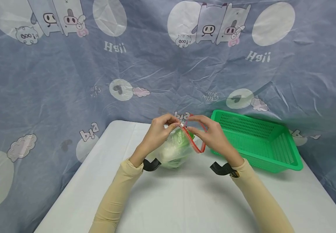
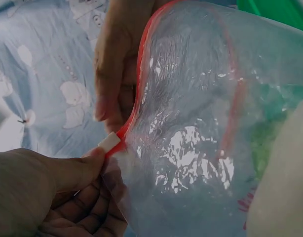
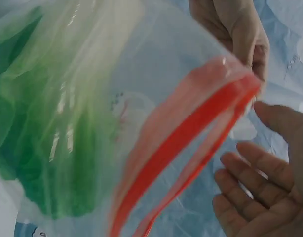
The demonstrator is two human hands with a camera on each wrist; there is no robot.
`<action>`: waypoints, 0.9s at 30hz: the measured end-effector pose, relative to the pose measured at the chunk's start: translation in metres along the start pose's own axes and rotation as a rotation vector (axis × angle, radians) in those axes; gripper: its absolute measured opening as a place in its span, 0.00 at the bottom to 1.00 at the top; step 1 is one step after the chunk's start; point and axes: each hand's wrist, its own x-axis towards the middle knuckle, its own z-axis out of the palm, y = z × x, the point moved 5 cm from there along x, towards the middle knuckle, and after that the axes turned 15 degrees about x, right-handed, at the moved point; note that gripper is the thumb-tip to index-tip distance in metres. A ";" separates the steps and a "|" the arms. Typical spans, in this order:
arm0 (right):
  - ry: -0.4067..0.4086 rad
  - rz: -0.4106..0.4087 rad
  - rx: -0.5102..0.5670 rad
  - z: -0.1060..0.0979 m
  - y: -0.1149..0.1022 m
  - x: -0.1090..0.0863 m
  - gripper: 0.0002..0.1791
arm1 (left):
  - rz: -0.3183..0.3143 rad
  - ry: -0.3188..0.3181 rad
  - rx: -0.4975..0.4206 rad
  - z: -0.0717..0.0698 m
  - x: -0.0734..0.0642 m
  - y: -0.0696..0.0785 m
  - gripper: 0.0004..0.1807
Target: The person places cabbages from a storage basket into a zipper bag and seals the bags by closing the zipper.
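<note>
A clear zip bag [image 2: 181, 163] with a red zip strip [image 1: 196, 148] is held up over the white table, its mouth gaping in a loop toward the right. Inside it is a leafy vegetable [image 3: 77, 153] with green leaves and a pale base, like a Chinese cabbage. My left hand [image 1: 159, 132] pinches the bag's corner at the white zip slider [image 2: 110, 142], between thumb and fingers. Close by on the right, my right hand [image 1: 210, 133] has its fingers loosely spread, with the thumb tip right at the strip's end in the right wrist view.
A green plastic basket [image 1: 258, 161] with slotted walls stands at the table's back right, behind the right forearm. The white table [image 1: 182, 200] reaches back to a blue-grey patterned cloth [image 1: 162, 64] hanging behind it. Dark bands [image 1: 221, 169] sit at both wrists.
</note>
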 end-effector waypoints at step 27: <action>-0.062 -0.101 -0.107 -0.005 0.016 -0.009 0.05 | -0.065 0.198 0.001 -0.043 -0.002 -0.020 0.06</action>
